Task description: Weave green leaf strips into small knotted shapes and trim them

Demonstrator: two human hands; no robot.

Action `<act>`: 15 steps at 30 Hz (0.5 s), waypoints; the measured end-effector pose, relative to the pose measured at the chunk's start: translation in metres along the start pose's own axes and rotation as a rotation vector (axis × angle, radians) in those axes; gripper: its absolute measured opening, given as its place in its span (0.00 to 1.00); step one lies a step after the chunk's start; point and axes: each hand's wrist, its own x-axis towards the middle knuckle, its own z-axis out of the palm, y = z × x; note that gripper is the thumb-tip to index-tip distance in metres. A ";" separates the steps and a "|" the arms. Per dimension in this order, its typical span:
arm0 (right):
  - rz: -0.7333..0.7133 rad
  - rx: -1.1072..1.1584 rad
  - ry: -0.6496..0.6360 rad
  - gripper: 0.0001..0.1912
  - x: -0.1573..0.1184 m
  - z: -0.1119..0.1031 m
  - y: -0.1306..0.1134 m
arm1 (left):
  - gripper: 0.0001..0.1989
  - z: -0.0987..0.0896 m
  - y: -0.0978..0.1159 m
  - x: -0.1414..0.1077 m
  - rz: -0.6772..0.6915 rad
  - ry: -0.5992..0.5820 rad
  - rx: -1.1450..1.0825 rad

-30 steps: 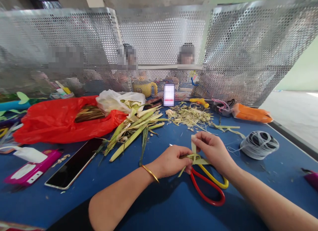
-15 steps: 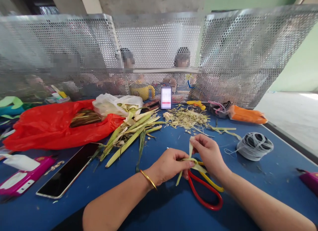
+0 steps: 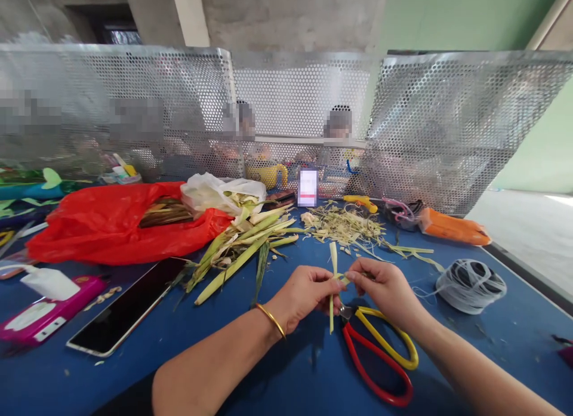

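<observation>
Between thumb and fingers, my left hand [image 3: 308, 293] pinches pale green leaf strips where they cross. One leaf strip [image 3: 333, 259] stands up from the crossing, and its lower end hangs below my fingers. My right hand [image 3: 380, 282] is closed on the sideways end of a strip, close beside my left fingertips. Scissors [image 3: 380, 392] with one red and one yellow handle lie on the table under my hands, their blades partly hidden behind my left hand. A gold bangle [image 3: 271, 320] circles my left wrist.
Long green leaves [image 3: 237, 264] lie by a red plastic bag [image 3: 107, 225]. Leaf scraps [image 3: 344, 225] are heaped before a propped phone [image 3: 307, 188]. A string ball [image 3: 471, 286] sits right. Left are a dark-screened phone [image 3: 129, 305] and a magenta power strip [image 3: 54, 311]. A perforated metal screen [image 3: 299, 96] stands behind.
My right hand has let the upright strip go and now holds a sideways end. The crossed strips have turned more upright. The view has shifted, showing more of the scissors.
</observation>
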 end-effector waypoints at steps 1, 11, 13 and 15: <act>0.006 -0.032 0.025 0.14 0.000 0.002 0.000 | 0.16 0.001 0.000 0.000 -0.012 -0.001 -0.005; -0.871 -0.679 0.197 0.11 -0.025 0.015 -0.021 | 0.15 0.010 -0.012 0.000 -0.046 0.151 -0.129; -0.963 -0.819 0.048 0.11 -0.028 0.022 -0.022 | 0.14 0.010 -0.015 0.001 -0.046 0.168 -0.181; -0.942 -0.922 -0.015 0.09 -0.029 0.029 -0.019 | 0.13 0.010 -0.016 0.002 -0.073 0.166 -0.215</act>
